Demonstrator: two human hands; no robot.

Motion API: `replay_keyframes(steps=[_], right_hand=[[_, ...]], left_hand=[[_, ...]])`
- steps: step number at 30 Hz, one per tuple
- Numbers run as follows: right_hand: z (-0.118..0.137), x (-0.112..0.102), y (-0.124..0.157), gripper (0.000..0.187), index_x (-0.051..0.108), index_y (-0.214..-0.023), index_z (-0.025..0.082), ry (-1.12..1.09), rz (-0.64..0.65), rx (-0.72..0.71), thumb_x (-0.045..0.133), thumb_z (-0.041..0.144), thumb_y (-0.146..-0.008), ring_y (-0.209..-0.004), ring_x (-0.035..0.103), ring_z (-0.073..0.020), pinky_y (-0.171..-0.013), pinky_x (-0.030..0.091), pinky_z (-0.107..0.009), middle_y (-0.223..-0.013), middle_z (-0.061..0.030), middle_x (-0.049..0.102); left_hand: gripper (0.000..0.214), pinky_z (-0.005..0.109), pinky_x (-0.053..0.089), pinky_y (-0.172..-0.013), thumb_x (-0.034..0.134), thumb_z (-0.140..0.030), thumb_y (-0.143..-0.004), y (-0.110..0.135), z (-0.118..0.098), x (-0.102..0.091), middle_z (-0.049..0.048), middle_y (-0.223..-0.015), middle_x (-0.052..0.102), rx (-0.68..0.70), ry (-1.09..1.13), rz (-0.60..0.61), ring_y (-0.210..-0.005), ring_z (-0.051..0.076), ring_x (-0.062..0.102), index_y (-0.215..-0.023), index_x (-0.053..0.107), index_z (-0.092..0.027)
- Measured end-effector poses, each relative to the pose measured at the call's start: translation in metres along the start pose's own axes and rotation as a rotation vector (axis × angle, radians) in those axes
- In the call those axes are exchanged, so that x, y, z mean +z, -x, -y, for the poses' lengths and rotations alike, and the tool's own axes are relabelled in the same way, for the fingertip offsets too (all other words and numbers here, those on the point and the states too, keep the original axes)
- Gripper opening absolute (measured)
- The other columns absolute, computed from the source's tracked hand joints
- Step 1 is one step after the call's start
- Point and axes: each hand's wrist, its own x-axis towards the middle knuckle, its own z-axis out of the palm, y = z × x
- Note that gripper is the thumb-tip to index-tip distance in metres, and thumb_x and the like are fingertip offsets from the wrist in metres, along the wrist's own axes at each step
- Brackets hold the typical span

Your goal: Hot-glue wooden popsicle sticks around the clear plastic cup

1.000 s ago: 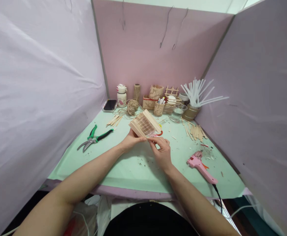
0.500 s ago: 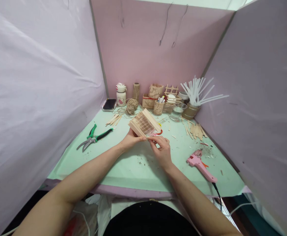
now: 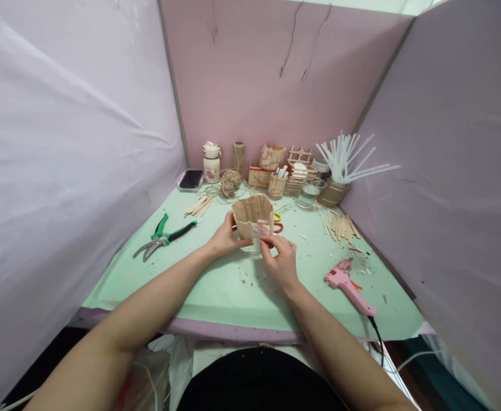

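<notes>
Just past the table's middle is a small box of wooden craft sticks, its ragged opening tilted toward me. My left hand grips its left side, thumb stretched along the near lower edge. A clear plastic piece lies at the box's near side. With thumb and fingertips pinched, my right hand holds the lower part of this plastic; exactly how it is attached is too small to tell. Scissors with red and yellow handles lie behind the box, partly hidden.
Green-handled pruning shears lie left, a pink glue gun right. Craft sticks lie in loose piles. Along the back stand a phone, a bottle, twine, a water cup and white glue sticks.
The box has turned and tipped, so its ragged opening now faces me instead of its slatted side. Both hands stay at nearly the same place.
</notes>
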Motion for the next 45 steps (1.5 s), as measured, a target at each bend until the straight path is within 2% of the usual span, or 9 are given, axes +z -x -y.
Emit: replay_keyframes(steps=[5,11,22,27,32,35,37,41,45], right_hand=[[0.000,0.002,0.001,0.020,0.073,-0.080,0.022,0.011,0.111,0.046,0.055,0.029,-0.086,-0.070,0.064,-0.0188,-0.079,0.040,-0.036,-0.075,-0.0028,0.074],[-0.001,0.000,0.004,0.026,0.075,-0.072,0.024,0.011,0.206,0.063,0.054,0.028,-0.086,-0.062,0.064,-0.0181,-0.063,0.045,-0.030,-0.071,-0.0018,0.075],[0.001,0.001,0.012,0.023,0.077,-0.078,0.026,0.056,0.244,0.054,0.056,0.021,-0.086,-0.067,0.069,-0.0183,-0.063,0.046,-0.028,-0.081,-0.0008,0.079],[0.006,-0.007,0.008,0.017,0.073,-0.088,0.022,0.091,0.154,-0.046,0.056,0.025,-0.091,-0.073,0.066,-0.0186,-0.076,0.043,-0.033,-0.082,-0.0036,0.077],[0.016,-0.024,-0.014,0.017,0.067,-0.110,0.022,0.289,-0.028,-0.389,0.060,0.027,-0.095,-0.097,0.063,-0.0224,-0.087,0.034,-0.039,-0.102,-0.0065,0.075],[0.018,-0.029,-0.031,0.024,0.064,-0.115,0.023,0.399,0.055,-0.481,0.066,0.025,-0.092,-0.102,0.059,-0.0248,-0.087,0.029,-0.041,-0.107,-0.0061,0.075],[0.019,-0.028,-0.038,0.020,0.065,-0.111,0.023,0.422,0.099,-0.516,0.067,0.022,-0.091,-0.102,0.058,-0.0247,-0.086,0.027,-0.041,-0.104,-0.0046,0.076],[0.019,-0.023,-0.041,0.005,0.067,-0.095,0.023,0.396,0.109,-0.548,0.068,0.021,-0.091,-0.095,0.059,-0.0216,-0.086,0.025,-0.040,-0.092,-0.0003,0.077],[0.017,-0.020,-0.039,0.002,0.066,-0.093,0.022,0.400,0.109,-0.545,0.066,0.020,-0.092,-0.093,0.058,-0.0211,-0.085,0.025,-0.040,-0.088,-0.0006,0.077]], left_hand=[[0.100,0.044,0.049,-0.102,0.090,-0.033,-0.055,0.000,0.005,-0.004,0.0168,-0.139,0.051,0.037,-0.101,0.136,-0.123,0.031,0.057,-0.136,0.032,-0.020],[0.095,0.042,0.049,-0.100,0.088,-0.028,-0.058,0.002,0.008,-0.010,0.0150,-0.138,0.052,0.052,-0.133,0.267,-0.126,0.032,0.055,-0.137,0.036,-0.021],[0.097,0.042,0.046,-0.103,0.088,-0.032,-0.055,0.001,0.006,-0.013,0.0136,-0.137,0.053,0.042,-0.260,0.298,-0.127,0.033,0.052,-0.134,0.034,-0.017],[0.095,0.039,0.048,-0.098,0.086,-0.033,-0.055,0.003,0.001,-0.012,0.0115,-0.133,0.056,-0.009,-0.286,0.294,-0.121,0.031,0.057,-0.134,0.035,-0.018],[0.095,0.038,0.047,-0.100,0.085,-0.034,-0.056,0.004,-0.003,-0.012,0.0117,-0.135,0.054,0.000,-0.314,0.294,-0.124,0.031,0.054,-0.134,0.034,-0.018],[0.097,0.039,0.047,-0.099,0.085,-0.037,-0.056,0.004,-0.004,-0.013,0.0121,-0.136,0.053,-0.006,-0.338,0.302,-0.124,0.031,0.054,-0.136,0.032,-0.018],[0.099,0.039,0.047,-0.099,0.085,-0.037,-0.056,0.004,-0.006,-0.013,0.0120,-0.135,0.054,-0.019,-0.342,0.308,-0.123,0.032,0.054,-0.136,0.031,-0.018],[0.100,0.038,0.047,-0.099,0.086,-0.035,-0.055,0.005,-0.008,-0.013,0.0110,-0.133,0.056,-0.032,-0.307,0.315,-0.123,0.031,0.055,-0.137,0.031,-0.018],[0.098,0.038,0.046,-0.101,0.085,-0.033,-0.055,0.005,-0.006,-0.013,0.0114,-0.135,0.054,-0.012,-0.295,0.312,-0.125,0.030,0.053,-0.136,0.033,-0.018]])
